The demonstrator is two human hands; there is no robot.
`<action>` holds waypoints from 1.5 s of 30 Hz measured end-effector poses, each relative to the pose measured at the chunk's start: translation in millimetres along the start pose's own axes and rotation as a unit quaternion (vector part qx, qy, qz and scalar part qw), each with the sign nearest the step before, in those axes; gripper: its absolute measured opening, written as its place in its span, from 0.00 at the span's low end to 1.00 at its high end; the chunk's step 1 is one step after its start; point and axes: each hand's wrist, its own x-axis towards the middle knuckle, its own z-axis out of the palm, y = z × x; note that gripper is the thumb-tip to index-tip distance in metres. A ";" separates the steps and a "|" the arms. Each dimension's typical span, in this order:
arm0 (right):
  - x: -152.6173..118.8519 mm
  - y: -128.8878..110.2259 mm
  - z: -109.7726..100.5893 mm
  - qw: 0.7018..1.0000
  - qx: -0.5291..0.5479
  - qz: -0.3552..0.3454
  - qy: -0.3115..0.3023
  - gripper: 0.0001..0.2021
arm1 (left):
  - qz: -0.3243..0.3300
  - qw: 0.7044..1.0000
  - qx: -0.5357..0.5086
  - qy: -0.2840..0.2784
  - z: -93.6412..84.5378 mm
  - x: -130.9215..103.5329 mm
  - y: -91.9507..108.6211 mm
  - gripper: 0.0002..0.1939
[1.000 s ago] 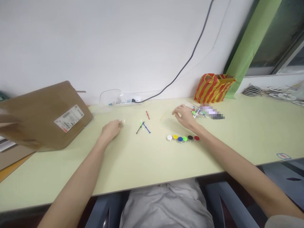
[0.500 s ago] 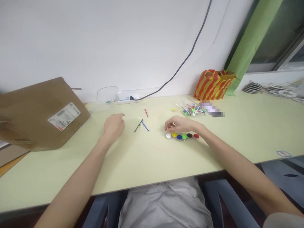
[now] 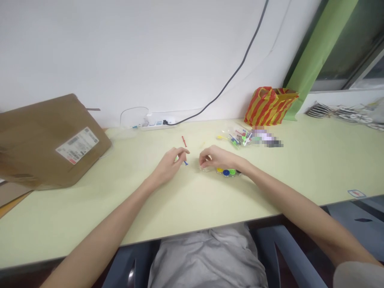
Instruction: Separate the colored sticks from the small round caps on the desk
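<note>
Here, right hand [image 3: 217, 157] at a small clear piece [image 3: 205, 169], left hand [image 3: 169, 165] over a thin blue stick [image 3: 186, 163], both grips unclear.

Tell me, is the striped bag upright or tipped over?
Upright: the striped bag sits base-down on the table, with its top opening facing up.

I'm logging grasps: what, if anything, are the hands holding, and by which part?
Right hand: a small clear pot, apparently by its top. Left hand: cannot tell.

White wall [image 3: 120, 52] (window [image 3: 360, 44] at right) backs the table [image 3: 180, 204]
</note>
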 end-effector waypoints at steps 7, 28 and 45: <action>47.0 -25.0 15.7 0.981 0.060 -0.042 0.180 0.05 | -0.073 0.924 -0.376 -0.001 0.7 3.7 7.6 0.22; 132.9 11.0 33.5 0.969 -0.237 0.073 -0.017 0.11 | -0.226 0.874 -0.336 0.267 -20.1 12.2 -55.4 0.22; 150.8 10.0 52.0 0.956 -0.249 0.150 0.036 0.09 | -0.198 0.903 -0.302 0.233 -7.0 13.3 -62.5 0.26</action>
